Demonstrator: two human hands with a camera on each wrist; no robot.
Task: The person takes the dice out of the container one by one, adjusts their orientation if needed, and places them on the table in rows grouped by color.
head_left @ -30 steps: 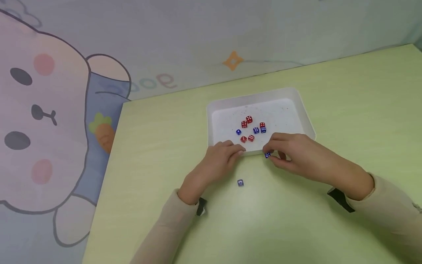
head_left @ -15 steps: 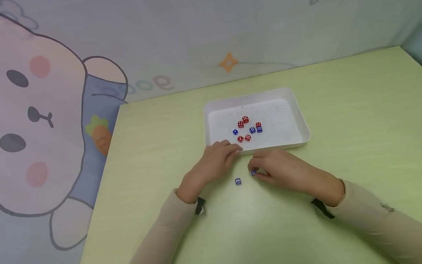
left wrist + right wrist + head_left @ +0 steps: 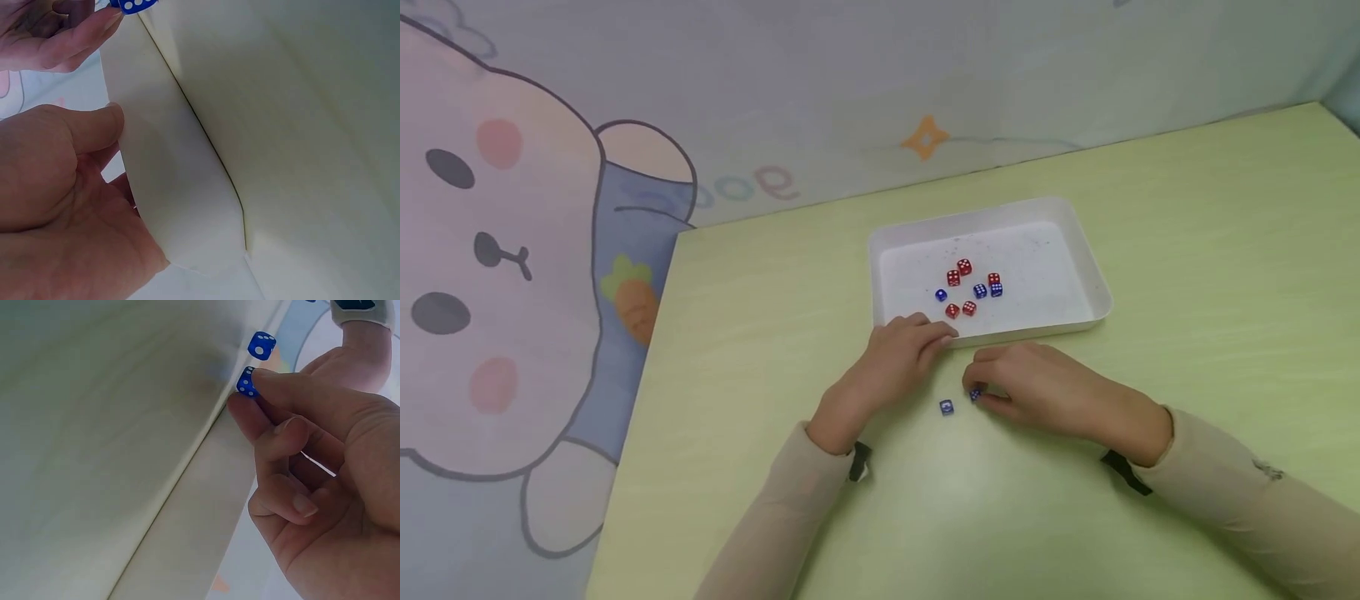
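We have the green table (image 3: 1187, 275) under us with the white tray (image 3: 1093, 287) toward its far side, our left hand (image 3: 891, 367) resting with curled fingers against the tray's near rim to steady it, and five red and three blue dice clustered inside. Our right hand (image 3: 1037, 387) pinches a blue die (image 3: 975, 394) between thumb and fingertip, low on the table just beside the loose blue die (image 3: 947, 407). To do this well, we judge it best to set ours down squarely, apart from its neighbour.
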